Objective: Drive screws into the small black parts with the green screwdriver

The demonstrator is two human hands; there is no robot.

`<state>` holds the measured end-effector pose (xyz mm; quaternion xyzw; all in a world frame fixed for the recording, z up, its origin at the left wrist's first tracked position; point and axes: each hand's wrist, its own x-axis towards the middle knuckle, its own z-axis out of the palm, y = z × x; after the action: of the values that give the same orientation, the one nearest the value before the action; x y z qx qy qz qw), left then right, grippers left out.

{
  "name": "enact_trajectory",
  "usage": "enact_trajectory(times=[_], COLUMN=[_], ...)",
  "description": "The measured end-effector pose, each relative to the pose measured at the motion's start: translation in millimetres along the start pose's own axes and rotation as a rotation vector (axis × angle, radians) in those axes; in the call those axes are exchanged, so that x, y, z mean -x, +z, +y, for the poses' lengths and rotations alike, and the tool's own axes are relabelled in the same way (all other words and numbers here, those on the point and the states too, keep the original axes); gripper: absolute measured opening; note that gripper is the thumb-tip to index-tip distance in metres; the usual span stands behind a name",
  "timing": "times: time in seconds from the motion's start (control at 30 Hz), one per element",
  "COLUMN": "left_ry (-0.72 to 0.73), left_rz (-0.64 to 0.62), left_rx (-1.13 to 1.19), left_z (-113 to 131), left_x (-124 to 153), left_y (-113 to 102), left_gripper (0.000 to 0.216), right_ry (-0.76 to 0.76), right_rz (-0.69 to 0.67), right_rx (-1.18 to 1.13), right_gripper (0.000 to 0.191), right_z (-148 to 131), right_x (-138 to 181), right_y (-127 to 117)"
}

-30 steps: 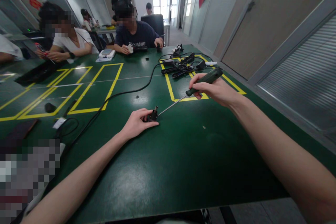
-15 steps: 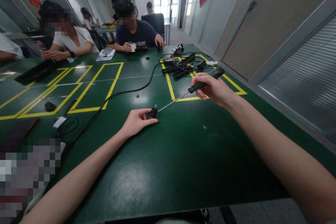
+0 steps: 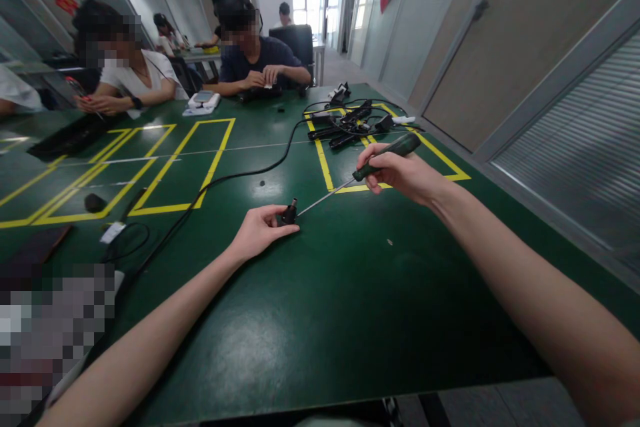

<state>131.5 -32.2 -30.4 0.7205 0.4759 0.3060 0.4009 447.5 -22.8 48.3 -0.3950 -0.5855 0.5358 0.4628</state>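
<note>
1. Clock directions start from the small black part (image 3: 289, 215), with twelve o'clock straight away from the wearer; it is at the middle of the near stretch of the green table (image 3: 300, 320), its thin stem pointing up and leaning slightly to the right.
2. The left hand (image 3: 263, 230) comes in from eight o'clock and grips the small black part, thumb along the near side and fingers on the far side.
3. The right hand (image 3: 400, 173), at two o'clock, has its fingers wrapped round the dark green handle of a screwdriver (image 3: 363, 171).
4. The metal shaft slants down to the side of the small black part; whether the tip touches it or stops just beside it, I cannot tell.
5. A small dark bit (image 3: 262, 183) lies near, between ten and eleven o'clock.
6. At one o'clock, beyond the screwdriver, a heap of black parts (image 3: 350, 127) and wires lies across yellow tape (image 3: 323, 160).
7. A black cable (image 3: 250, 175) runs from that heap past ten o'clock and down toward eight.
8. A black lump (image 3: 95, 203) sits well apart at nine o'clock.
9. At twelve o'clock, across the table, a co-worker in a dark shirt (image 3: 270, 70) has both hands close together round a small pale piece.
</note>
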Motion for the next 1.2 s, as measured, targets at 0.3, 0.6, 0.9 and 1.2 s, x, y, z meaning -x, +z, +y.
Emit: enact_trajectory(times=[0.3, 0.6, 0.9, 1.2], left_ry=[-0.017, 0.013, 0.043, 0.056], left_rz=[0.002, -0.023, -0.015, -0.021], left_rx=[0.028, 0.034, 0.033, 0.012], left_z=[-7.5, -11.1, -12.2, -8.4], left_x=[-1.5, -0.7, -1.2, 0.1], left_y=[2.3, 2.8, 4.2, 3.2], left_gripper=[0.044, 0.042, 0.041, 0.039], right_ry=[0.029, 0.060, 0.009, 0.027], right_rz=[-0.013, -0.050, 0.012, -0.051], right_rx=[0.014, 0.019, 0.039, 0.034], right_gripper=[0.050, 0.025, 0.044, 0.022], right_z=[-0.4, -2.4, 3.7, -4.2], right_x=[0.6, 1.9, -2.0, 3.4], right_y=[0.1, -0.9, 0.9, 1.9])
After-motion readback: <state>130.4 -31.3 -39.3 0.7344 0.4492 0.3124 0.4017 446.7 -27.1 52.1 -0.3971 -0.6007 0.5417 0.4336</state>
